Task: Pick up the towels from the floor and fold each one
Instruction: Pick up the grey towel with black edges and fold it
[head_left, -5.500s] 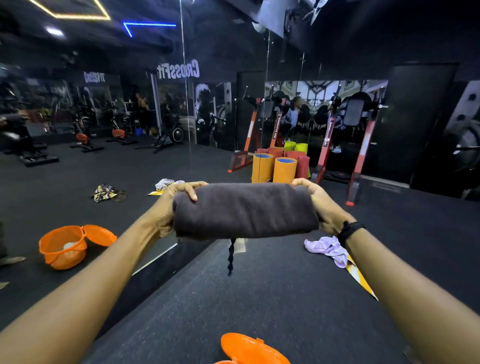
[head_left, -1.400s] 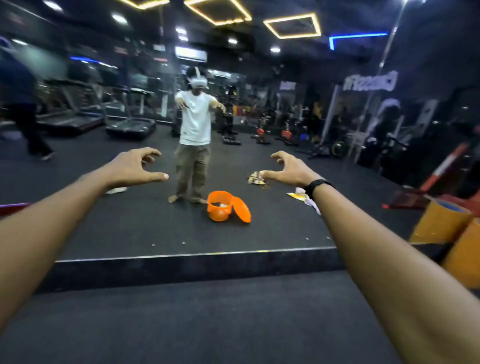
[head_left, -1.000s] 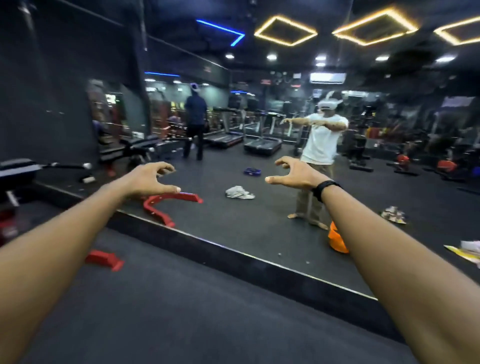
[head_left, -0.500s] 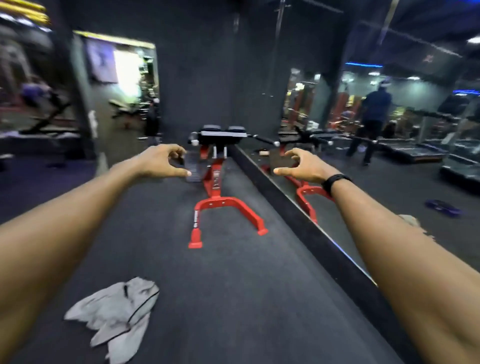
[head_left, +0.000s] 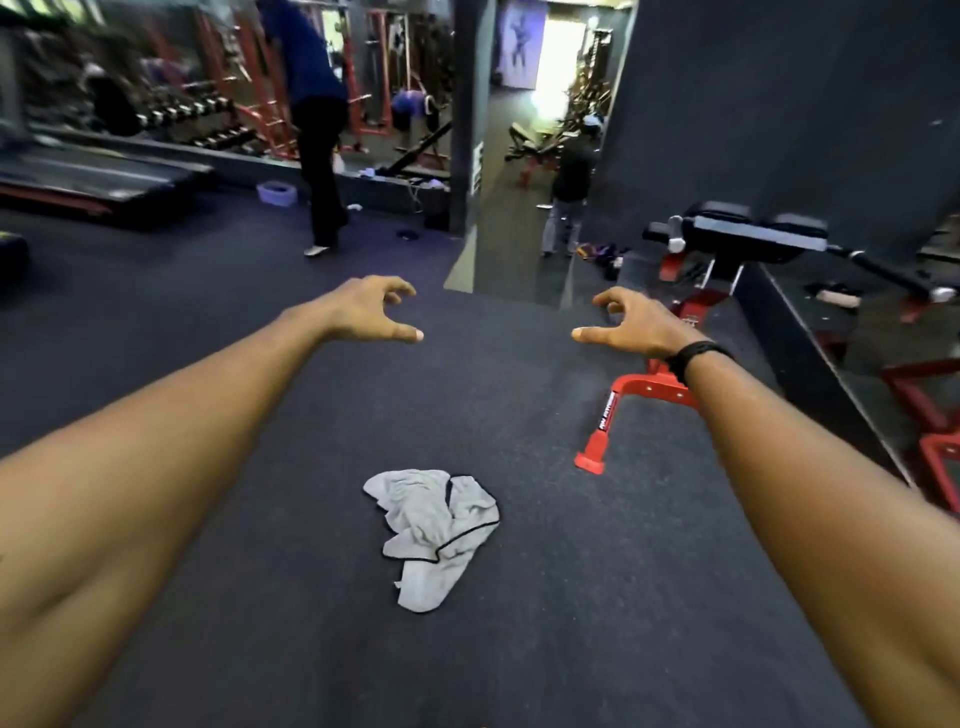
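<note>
**Grey towel on the floor between two empty, outstretched hands**

A crumpled grey towel (head_left: 434, 535) with a thin dark edging lies on the dark speckled floor (head_left: 571, 597), in the lower middle of the view. It sits between the person's two forearms, nearer the camera than either hand, and nothing touches it. One end of it trails toward the camera in a narrow flap; the rest is bunched in loose folds.

Both arms reach straight forward above the floor. The left hand (head_left: 371, 312) is held out palm down, its fingers loosely curled and its thumb pointing inward; it holds nothing. The right hand (head_left: 631, 325) mirrors it, fingers loosely hooked, thumb pointing toward the left hand, also holding nothing. A black band (head_left: 693, 356) circles the right wrist. The two hands are well apart from each other, and the towel lies below and behind the gap between them.

To the right of the towel stands a red-framed bench (head_left: 675, 379) with a black pad, one red foot resting on the floor near the towel but apart from it. Farther off, a person in dark clothes (head_left: 317, 130) stands near racks of gym equipment, which are blurred.
</note>
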